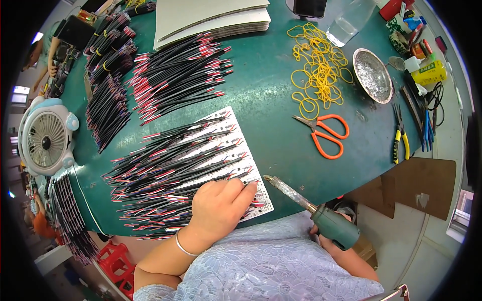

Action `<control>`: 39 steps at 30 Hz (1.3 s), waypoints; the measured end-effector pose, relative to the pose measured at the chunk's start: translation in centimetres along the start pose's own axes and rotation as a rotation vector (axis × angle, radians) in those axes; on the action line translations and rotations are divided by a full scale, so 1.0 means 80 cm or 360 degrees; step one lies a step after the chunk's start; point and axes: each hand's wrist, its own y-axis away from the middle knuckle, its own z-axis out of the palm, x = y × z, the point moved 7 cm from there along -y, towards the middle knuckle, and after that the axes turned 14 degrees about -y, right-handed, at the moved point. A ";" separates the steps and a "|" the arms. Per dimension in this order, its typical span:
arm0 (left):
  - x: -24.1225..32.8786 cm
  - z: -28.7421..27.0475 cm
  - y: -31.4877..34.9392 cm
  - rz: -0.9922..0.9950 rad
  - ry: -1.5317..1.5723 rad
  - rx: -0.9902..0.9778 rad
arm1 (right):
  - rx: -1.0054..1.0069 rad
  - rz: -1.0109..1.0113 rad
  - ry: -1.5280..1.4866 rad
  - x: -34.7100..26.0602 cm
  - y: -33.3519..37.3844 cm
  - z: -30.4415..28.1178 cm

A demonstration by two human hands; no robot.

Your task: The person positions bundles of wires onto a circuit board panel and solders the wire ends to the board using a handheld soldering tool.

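Observation:
My left hand (221, 203), with a bracelet at the wrist, is closed in a pinch over the white circuit board panel (240, 143). A thin red wire end peeks out by its fingertips; the cable they pinch is mostly hidden under the hand. Rows of black cables (165, 168) with red and white ends lie across the panel and past its left edge. My right hand (329, 244), partly hidden, is wrapped round the green handle of a soldering iron (336, 226). The iron's tip points up and left, just off the panel's right edge, apart from my left fingertips.
Orange-handled scissors (329, 135), yellow rubber bands (321, 70), a metal bowl (372, 75) and yellow-black pliers (400, 135) lie to the right. Bundled cables (181, 72) and stacked cardboard sheets (211, 20) lie at the back. A fan (46, 138) stands left, with another person beyond.

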 end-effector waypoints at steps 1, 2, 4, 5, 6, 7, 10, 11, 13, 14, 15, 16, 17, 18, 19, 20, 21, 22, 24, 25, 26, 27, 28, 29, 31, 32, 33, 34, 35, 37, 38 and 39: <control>0.001 0.000 0.000 0.0000 -0.0024 -0.0023 | -0.0001 0.0000 0.0001 0.000 0.000 0.000; 0.001 0.000 0.000 0.0000 -0.0048 -0.0046 | -0.0003 -0.0023 0.0043 -0.002 -0.002 0.000; 0.001 -0.005 -0.003 -0.0033 -0.0034 -0.0038 | -0.0006 -0.0047 0.0086 -0.004 -0.002 -0.001; 0.000 -0.008 -0.004 -0.0064 -0.0020 -0.0030 | -0.0021 -0.0132 0.0164 -0.008 -0.002 -0.001; 0.000 -0.011 -0.006 -0.0064 -0.0020 -0.0029 | -0.0036 -0.0218 0.0241 -0.012 -0.001 -0.001; 0.000 -0.015 -0.007 -0.0045 -0.0004 -0.0001 | -0.0033 -0.0221 0.0242 -0.010 0.001 0.000; 0.000 -0.016 -0.007 -0.0010 -0.0011 -0.0062 | 0.0078 -0.0154 0.0120 -0.003 0.006 -0.005; 0.000 -0.012 -0.006 0.0001 -0.0032 -0.0155 | 0.0053 -0.0162 0.0109 -0.007 0.003 -0.004; 0.002 -0.008 -0.001 0.0010 -0.0030 -0.0175 | 0.0029 -0.0171 0.0095 -0.008 0.001 -0.004; 0.003 -0.004 0.001 0.0017 -0.0025 -0.0196 | 0.0016 -0.0226 0.0132 -0.009 0.000 -0.003; 0.003 -0.002 0.001 0.0017 -0.0026 -0.0197 | 0.0004 -0.0279 0.0170 -0.010 0.001 -0.002; 0.002 -0.005 -0.002 -0.0002 0.0031 -0.0093 | 0.0003 -0.0279 0.0170 -0.008 0.002 -0.002; 0.001 -0.009 -0.004 -0.0021 0.0089 0.0010 | -0.0005 -0.0229 0.0138 -0.003 0.004 -0.001; 0.001 -0.009 -0.003 -0.0024 0.0089 0.0010 | -0.0014 -0.0179 0.0107 0.000 0.004 0.000; 0.002 -0.008 -0.003 0.0000 0.0054 -0.0012 | -0.0015 -0.0178 0.0108 0.000 0.003 -0.001; 0.003 -0.007 -0.002 0.0022 0.0019 -0.0035 | -0.0035 -0.0223 0.0116 -0.004 0.002 0.000; 0.003 -0.006 -0.002 0.0020 0.0020 -0.0036 | -0.0056 -0.0268 0.0124 -0.007 0.001 0.000; 0.003 -0.005 -0.003 0.0016 0.0034 -0.0028 | -0.0056 -0.0267 0.0125 -0.007 0.000 0.002; 0.003 -0.004 -0.004 0.0011 0.0050 -0.0021 | -0.0017 -0.0186 0.0028 -0.003 -0.002 0.003; 0.003 -0.003 -0.004 0.0005 0.0032 -0.0048 | -0.0019 -0.0185 0.0028 -0.001 -0.002 0.003; 0.002 -0.002 -0.004 -0.0002 0.0014 -0.0076 | -0.0037 -0.0208 0.0067 0.002 -0.002 0.003; 0.002 -0.001 -0.004 -0.0004 0.0015 -0.0077 | -0.0054 -0.0232 0.0107 0.003 -0.001 0.003; 0.002 -0.001 -0.004 0.0000 0.0018 -0.0068 | -0.0053 -0.0231 0.0108 0.005 0.001 0.003; 0.002 -0.001 -0.005 0.0005 0.0021 -0.0058 | -0.0045 -0.0195 0.0093 0.009 0.002 0.002; 0.002 0.000 -0.005 0.0006 0.0017 -0.0064 | -0.0036 -0.0158 0.0079 0.010 0.002 0.001; 0.002 0.000 -0.005 0.0007 0.0012 -0.0070 | -0.0065 -0.0167 0.0107 0.009 0.001 0.002; 0.002 -0.001 -0.005 0.0006 0.0012 -0.0070 | -0.0093 -0.0177 0.0135 0.007 0.001 0.003; 0.002 -0.001 -0.006 -0.0007 0.0021 -0.0070 | -0.0093 -0.0176 0.0136 0.008 0.000 0.004; 0.001 -0.001 -0.006 -0.0019 0.0029 -0.0069 | -0.0089 -0.0204 0.0151 0.008 0.000 0.004; 0.001 -0.001 -0.007 -0.0019 0.0039 -0.0078 | -0.0085 -0.0234 0.0166 0.007 -0.001 0.005; 0.000 0.000 -0.007 -0.0018 0.0047 -0.0087 | -0.0087 -0.0251 0.0184 0.005 -0.002 0.005; 0.000 0.001 -0.006 -0.0019 0.0047 -0.0086 | -0.0088 -0.0270 0.0203 0.003 -0.003 0.006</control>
